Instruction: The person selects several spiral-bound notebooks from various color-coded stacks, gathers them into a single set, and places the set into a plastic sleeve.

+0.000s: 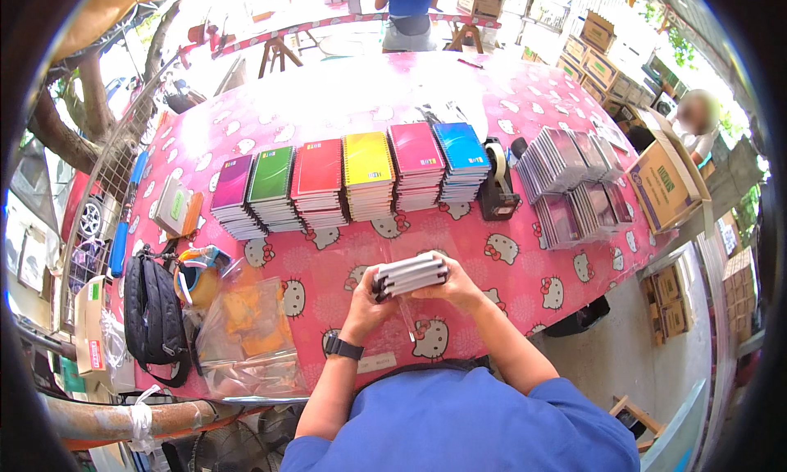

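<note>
Six notebook stacks (369, 159) stand in a row on the table (510, 287), beyond the hands. A separate bundle (409, 274), apparently of notebooks, is held above the near part of the table, in front of the person's body. The left hand (366, 302) is closed on its left end; the right hand (453, 282) grips the right end. Neither hand is free.

Step in hand, as judged: handling the bundle, likely evening up its edges. The next move calls for steady pressure from both ends, so that no layer slides out, and a level hold over the table.

Orientation: the bundle's long axis, as seen, runs left to right, across the person's front, with the right end slightly farther from the body. Its pale layered edges face the person. Dark parts show at both ends; which is the binding cannot be told. The way the covers face cannot be determined either.

The tape dispenser (498, 186) stands just beside the rightmost stack, apart from both hands.
</note>
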Tool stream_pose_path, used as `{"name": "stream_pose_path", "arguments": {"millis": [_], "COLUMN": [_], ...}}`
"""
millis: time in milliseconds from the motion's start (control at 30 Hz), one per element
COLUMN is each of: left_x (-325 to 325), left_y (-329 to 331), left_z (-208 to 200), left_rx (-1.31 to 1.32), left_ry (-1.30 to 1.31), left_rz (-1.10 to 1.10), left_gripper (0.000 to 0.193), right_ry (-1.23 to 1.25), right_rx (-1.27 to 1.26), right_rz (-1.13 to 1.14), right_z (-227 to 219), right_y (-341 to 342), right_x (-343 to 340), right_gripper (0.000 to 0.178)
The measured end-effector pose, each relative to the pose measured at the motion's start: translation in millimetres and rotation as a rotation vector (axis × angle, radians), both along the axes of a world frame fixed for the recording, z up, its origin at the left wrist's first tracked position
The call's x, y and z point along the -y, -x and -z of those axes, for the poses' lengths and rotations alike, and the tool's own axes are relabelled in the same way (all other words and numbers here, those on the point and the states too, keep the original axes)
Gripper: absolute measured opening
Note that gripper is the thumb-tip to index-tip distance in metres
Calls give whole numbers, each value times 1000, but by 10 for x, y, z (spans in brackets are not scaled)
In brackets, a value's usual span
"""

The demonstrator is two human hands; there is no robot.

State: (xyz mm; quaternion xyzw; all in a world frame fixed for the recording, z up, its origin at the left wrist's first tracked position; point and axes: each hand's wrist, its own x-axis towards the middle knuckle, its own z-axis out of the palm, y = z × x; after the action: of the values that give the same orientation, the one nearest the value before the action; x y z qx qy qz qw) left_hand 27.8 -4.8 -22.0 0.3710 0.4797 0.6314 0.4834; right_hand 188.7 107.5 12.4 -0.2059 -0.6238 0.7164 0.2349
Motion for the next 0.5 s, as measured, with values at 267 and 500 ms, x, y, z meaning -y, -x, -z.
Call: {"name": "stream_pose_path", "arguments": {"millis": [267,500], "left_x": [-206,-227], "left_y": [-159,-27], "left_z": [261,183], "left_rx": [-250,18], "left_ry": [-194,-28], "left_rz": [-167,-161], "left_gripper": [54,55], "right_ry": [62,-90], "right_rx": [-130,92], "right_rz": [177,61], "right_z": [612,388], "right_y": [158,186], "right_x": [47,-289], "right_gripper": [53,56]}}
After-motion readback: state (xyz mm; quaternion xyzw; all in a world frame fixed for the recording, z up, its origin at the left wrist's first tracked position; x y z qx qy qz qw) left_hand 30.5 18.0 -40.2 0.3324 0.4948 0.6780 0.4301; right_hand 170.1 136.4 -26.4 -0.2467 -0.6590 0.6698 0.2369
